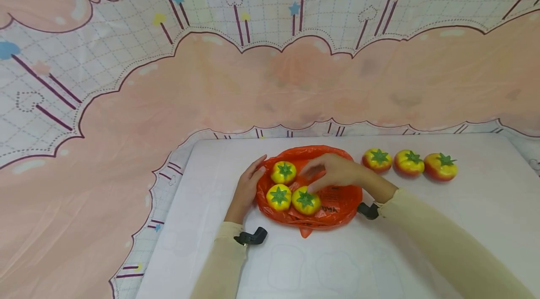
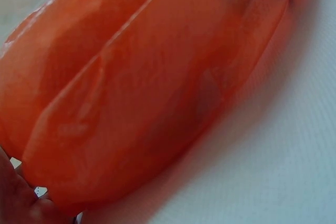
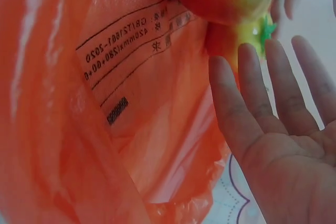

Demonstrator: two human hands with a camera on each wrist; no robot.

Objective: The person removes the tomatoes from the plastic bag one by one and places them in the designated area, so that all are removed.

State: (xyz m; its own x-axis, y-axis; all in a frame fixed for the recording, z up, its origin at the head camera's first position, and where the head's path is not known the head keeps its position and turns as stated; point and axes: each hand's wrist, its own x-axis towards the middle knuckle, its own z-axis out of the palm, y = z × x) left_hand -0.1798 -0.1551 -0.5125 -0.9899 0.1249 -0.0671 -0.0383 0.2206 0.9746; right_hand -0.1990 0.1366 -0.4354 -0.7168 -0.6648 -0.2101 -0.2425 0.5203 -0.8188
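Note:
A red plastic bag (image 1: 343, 200) lies spread open on the white table, its rim forming a rough oval. Inside, toward its left, sit three yellow-and-red tomatoes with green star-shaped leaves: one at the back (image 1: 283, 173), one at front left (image 1: 279, 197) and one at front right (image 1: 305, 201). My left hand (image 1: 244, 191) rests along the bag's left side, fingers extended against the plastic. Over the bag's right half reaches my right hand (image 1: 337, 170), its fingers near the front-right tomato. In the right wrist view that hand (image 3: 286, 140) has spread, fairly straight fingers and an empty palm.
To the right of the bag, three more tomatoes stand in a row: one on the left (image 1: 377, 160), one in the middle (image 1: 408, 163) and one on the right (image 1: 440, 167). Behind the white table (image 1: 320, 266) hangs a patterned pink-and-white cloth (image 1: 295, 88).

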